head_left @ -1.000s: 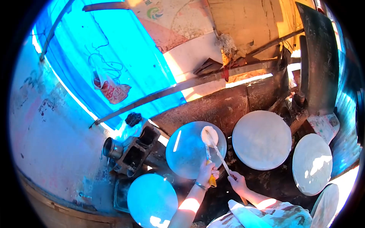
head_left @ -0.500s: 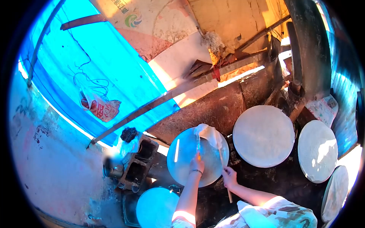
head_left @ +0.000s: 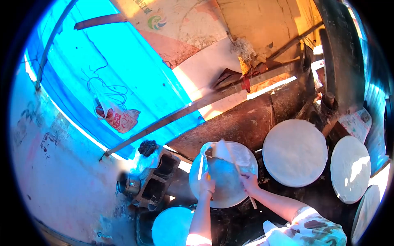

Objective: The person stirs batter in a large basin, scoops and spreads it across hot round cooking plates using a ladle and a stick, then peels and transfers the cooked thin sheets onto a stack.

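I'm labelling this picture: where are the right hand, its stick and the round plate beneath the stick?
Right hand (head_left: 249, 184), head view: middle of the hand.
Stick (head_left: 237, 166), head view: shaft above the hand.
Round plate (head_left: 226, 193), head view: bare lower surface.

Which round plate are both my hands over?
The second plate from the left: only it has both the left hand and the right hand above it.

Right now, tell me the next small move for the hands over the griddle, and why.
I'd probably draw the wooden stick in the right hand slightly toward the near side of the griddle: the whitish, dough-like mass seems bunched toward the far side, by the stick's upper end, while the nearer surface looks barer and greyer.
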`<state>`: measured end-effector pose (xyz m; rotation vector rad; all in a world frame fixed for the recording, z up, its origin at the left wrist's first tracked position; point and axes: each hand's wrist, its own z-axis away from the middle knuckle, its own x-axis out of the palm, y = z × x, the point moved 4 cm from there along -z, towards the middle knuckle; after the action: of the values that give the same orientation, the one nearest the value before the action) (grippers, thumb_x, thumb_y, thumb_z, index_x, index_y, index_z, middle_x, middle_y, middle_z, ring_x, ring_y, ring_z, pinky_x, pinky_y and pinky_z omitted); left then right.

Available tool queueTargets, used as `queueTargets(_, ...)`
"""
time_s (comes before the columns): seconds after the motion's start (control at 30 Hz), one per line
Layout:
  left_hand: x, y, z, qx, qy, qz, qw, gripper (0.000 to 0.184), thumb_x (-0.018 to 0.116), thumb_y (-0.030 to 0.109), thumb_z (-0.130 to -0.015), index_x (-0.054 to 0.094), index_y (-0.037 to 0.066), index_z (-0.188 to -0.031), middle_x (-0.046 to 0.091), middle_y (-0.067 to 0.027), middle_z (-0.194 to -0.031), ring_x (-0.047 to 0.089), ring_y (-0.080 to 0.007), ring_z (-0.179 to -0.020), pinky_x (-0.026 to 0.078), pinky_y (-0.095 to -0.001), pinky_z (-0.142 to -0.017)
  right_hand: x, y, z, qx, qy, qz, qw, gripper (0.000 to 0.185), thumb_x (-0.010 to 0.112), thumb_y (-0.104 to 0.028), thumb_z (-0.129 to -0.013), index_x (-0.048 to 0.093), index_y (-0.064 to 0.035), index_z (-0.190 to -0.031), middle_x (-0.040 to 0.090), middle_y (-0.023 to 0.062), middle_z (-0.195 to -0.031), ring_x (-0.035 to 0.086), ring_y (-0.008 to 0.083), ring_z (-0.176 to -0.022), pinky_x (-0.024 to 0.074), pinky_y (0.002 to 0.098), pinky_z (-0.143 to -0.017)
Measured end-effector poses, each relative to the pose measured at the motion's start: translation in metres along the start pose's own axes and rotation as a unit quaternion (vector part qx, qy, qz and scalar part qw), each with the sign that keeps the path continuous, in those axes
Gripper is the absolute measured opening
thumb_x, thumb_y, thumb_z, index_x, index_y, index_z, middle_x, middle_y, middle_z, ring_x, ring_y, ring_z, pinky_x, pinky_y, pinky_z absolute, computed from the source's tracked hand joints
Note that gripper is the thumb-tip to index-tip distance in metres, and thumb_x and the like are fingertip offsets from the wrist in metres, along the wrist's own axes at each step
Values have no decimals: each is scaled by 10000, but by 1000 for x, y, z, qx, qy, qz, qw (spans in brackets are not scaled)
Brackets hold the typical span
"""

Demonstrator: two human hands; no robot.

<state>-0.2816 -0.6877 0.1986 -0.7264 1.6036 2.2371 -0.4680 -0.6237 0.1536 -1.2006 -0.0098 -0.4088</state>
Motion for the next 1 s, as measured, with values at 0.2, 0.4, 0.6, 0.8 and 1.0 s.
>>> queueTargets(0.2, -11, -31, 10, -48, -2, 113, 992, 578, 496, -32, -746, 408, 143, -1290, 482, -62, -604, 419, -134, -385, 350, -267, -339, 37, 27, -18, -59, -6, 113, 992, 245, 613, -182, -773, 628, -25, -961, 548, 24, -565, 460, 106, -359, 362, 243, -316)
queueTargets(0.4, -38, -71, 65, -103, -23, 267, 958, 522, 490, -27, -762, 367, 128, -1245, 423, -35, -565, 400, -121, -375, 352, -262, -327, -2, -7, -37, -64, 8, 152, 986, 229, 627, -189, -739, 654, -16, -887, 596, 68, -617, 535, 134, -476, 426, 273, -427)
queueTargets(0.6, -50, -70, 136, -201, -64, 400, 892, 396, 486, 6, -816, 380, 176, -1158, 390, -23, -555, 376, -92, -397, 331, -221, -367, 33, -25, -51, -138, -176, 266, 937, 238, 632, -206, -715, 664, -25, -865, 623, 94, -660, 592, 153, -577, 468, 288, -520)
queueTargets(0.8, -54, -81, 195, -247, -98, 450, 853, 407, 473, 38, -839, 318, 187, -1185, 358, -32, -547, 349, -90, -406, 311, -212, -370, 15, -40, -65, -23, -149, 235, 960, 287, 680, -219, -682, 658, -41, -906, 578, 53, -618, 484, 119, -440, 388, 244, -401)
queueTargets(1.0, -80, -88, 237, -270, -95, 615, 735, 291, 441, 72, -869, 378, 162, -1138, 376, -52, -567, 343, -108, -405, 291, -230, -367, -22, -86, -88, -6, -274, 366, 890, 236, 683, -201, -695, 658, -50, -875, 515, 16, -562, 428, 79, -404, 319, 206, -360)
